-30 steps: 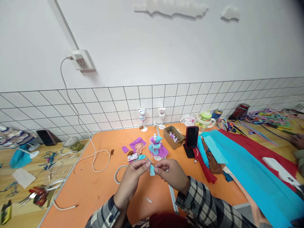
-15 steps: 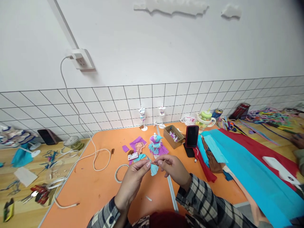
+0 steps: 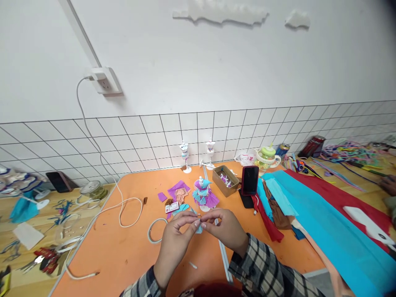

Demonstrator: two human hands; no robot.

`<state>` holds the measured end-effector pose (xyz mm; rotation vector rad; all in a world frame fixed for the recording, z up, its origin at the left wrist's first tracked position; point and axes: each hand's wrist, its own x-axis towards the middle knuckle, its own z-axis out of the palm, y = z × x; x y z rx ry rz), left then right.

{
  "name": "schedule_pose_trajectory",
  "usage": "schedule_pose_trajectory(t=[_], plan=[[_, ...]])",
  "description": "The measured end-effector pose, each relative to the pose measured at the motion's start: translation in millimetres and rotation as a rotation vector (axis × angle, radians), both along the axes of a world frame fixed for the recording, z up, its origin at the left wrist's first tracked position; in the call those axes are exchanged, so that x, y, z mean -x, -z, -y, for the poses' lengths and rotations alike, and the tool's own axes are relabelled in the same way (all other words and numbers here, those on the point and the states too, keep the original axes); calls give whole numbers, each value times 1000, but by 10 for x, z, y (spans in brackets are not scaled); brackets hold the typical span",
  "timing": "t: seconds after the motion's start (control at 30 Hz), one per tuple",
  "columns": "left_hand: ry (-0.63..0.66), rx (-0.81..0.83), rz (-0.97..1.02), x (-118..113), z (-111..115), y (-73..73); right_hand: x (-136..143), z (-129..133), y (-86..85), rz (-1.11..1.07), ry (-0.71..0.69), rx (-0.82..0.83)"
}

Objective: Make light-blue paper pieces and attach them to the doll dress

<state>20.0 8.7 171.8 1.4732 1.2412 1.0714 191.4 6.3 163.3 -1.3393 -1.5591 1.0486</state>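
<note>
Near the front middle of the orange table, my left hand (image 3: 178, 237) pinches a small light-blue piece of fabric (image 3: 199, 229). My right hand (image 3: 225, 227) pinches the same piece from the other side, and the fingertips of both hands meet over it, hiding most of it. Just beyond the hands stands a small dress form (image 3: 201, 187) in a light-blue top and a purple and blue skirt. Left of it lie purple scraps (image 3: 175, 187), a peach scrap (image 3: 181, 194), a blue scrap (image 3: 182, 208) and a white label card (image 3: 172, 207).
A tape roll (image 3: 151, 234) lies left of my hands. Two dress forms stand by the wall, near a cardboard box (image 3: 225, 187) and a propped phone (image 3: 249, 180). Large blue cloth (image 3: 328, 214) covers the right side. A white cable (image 3: 122, 202) loops at left. Another person's hand shows far right.
My two hands have come together; the right fingers now touch the left ones at the light-blue piece. Less of that piece shows below the fingers. The camera view has shifted slightly.
</note>
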Motion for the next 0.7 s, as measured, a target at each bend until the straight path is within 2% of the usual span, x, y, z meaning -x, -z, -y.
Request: schedule_pose_trajectory(t=[0.3,0.47,0.57,0.7], plan=[[108,130,52,-49,-11,3,-61,-59,-14,55,-20,10],[269,223,264,21,-14,-77,-110,-85,-28,85,-34,-25],[338,310,385,57,-36,-77,-117,-94,-23,63,-39,-23],[332,384,325,21,-69,-29,-101,-98,0,-24,-53,51]])
